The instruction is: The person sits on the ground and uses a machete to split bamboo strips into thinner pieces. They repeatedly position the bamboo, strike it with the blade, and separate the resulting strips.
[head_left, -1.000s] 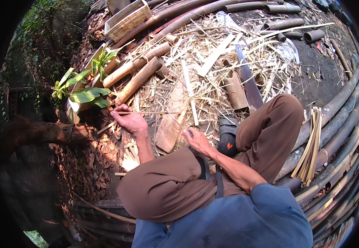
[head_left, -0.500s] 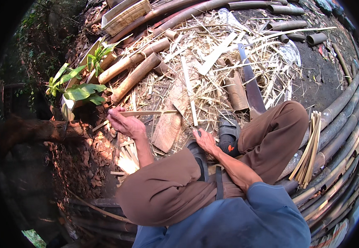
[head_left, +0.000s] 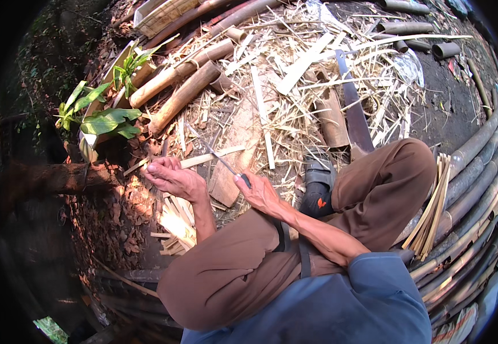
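Note:
My left hand (head_left: 175,180) is closed around a narrow, pale bamboo strip (head_left: 198,160), which points right across the wooden board (head_left: 224,188). A knife (head_left: 225,163) with a dark handle and a slim blade is gripped in my right hand (head_left: 260,194), over the board's right side. Its blade slants up to the left and crosses the strip; whether the edge touches it, I cannot tell. Beneath my left wrist lies a pile of short, split bamboo pieces (head_left: 178,221). Another flat strip (head_left: 262,112) rests on the shavings past my right hand.
A large, broad blade (head_left: 354,106) lies beside a bamboo segment (head_left: 333,123) ahead of my right foot. Shavings (head_left: 295,114) cover the ground. Thick bamboo pieces (head_left: 183,97) and a leafy plant (head_left: 108,122) stand left. Long poles (head_left: 478,166) and a bundle of strips (head_left: 429,212) are right.
My right hand has swung left and up from beside my foot, bringing the knife across the strip. My left hand stays near its place; its strip now tilts upward to the right.

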`<action>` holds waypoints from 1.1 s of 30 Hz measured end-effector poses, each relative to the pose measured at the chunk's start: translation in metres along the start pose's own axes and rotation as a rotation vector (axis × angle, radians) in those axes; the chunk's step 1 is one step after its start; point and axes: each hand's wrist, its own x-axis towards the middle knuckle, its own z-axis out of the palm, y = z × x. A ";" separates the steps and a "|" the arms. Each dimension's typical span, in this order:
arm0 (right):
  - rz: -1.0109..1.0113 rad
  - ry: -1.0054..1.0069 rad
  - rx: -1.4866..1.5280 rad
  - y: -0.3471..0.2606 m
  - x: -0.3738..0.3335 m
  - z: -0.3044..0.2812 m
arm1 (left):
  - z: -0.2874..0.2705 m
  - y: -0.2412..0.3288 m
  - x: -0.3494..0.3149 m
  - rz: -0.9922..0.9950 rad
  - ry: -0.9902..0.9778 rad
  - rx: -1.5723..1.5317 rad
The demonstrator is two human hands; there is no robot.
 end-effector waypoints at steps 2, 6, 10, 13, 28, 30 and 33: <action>-0.118 -0.071 -0.015 -0.012 -0.002 -0.001 | 0.007 0.003 -0.005 0.022 0.020 0.049; -0.050 0.127 -0.151 0.036 0.013 0.000 | 0.011 0.012 -0.014 0.001 0.069 0.082; 0.006 -0.114 -0.021 0.003 -0.004 0.003 | 0.007 0.007 0.002 0.029 0.096 0.108; 0.082 -0.062 -0.122 0.042 0.011 0.001 | 0.014 0.009 -0.012 0.013 0.131 0.152; 0.088 -0.031 -0.015 0.021 0.001 0.003 | -0.001 0.000 0.000 0.075 0.085 0.146; -0.036 -0.041 -0.015 0.006 -0.010 0.006 | 0.000 0.002 0.001 0.118 0.085 0.203; 0.108 -0.028 -0.096 0.041 0.006 0.005 | 0.007 0.001 -0.005 0.138 0.064 0.223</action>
